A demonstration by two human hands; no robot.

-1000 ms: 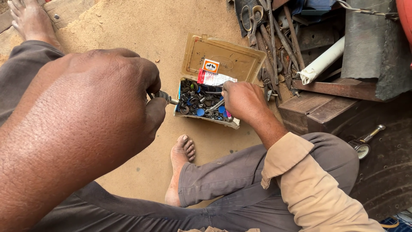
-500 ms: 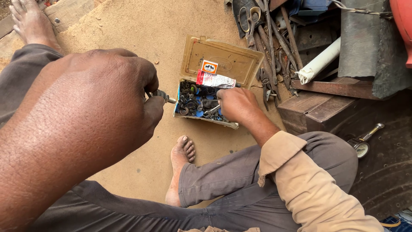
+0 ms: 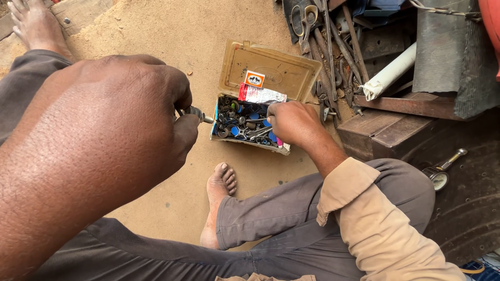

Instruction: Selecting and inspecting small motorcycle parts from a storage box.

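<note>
My left hand (image 3: 112,125) fills the left of the head view, close to the camera, fingers closed around a small metal part (image 3: 197,113) whose tip sticks out toward an open tin box (image 3: 271,70). The box lies on sandy ground with its lid tilted back, and it holds several small metal pieces, washers and blue bits (image 3: 240,122). A crumpled white and red packet (image 3: 260,94) rests at the hinge. My right hand (image 3: 294,124) reaches into the right end of the box, fingers curled down among the small parts; what it pinches is hidden.
Scissors (image 3: 304,18), pliers and long metal tools are heaped behind the box. A white pipe (image 3: 389,73) leans on wooden blocks (image 3: 388,125) at right. A round gauge (image 3: 440,177) lies on a dark tyre. My bare foot (image 3: 219,192) rests below the box.
My right hand has shifted slightly left and down inside the box. The left hand keeps holding the metal part in the same place.
</note>
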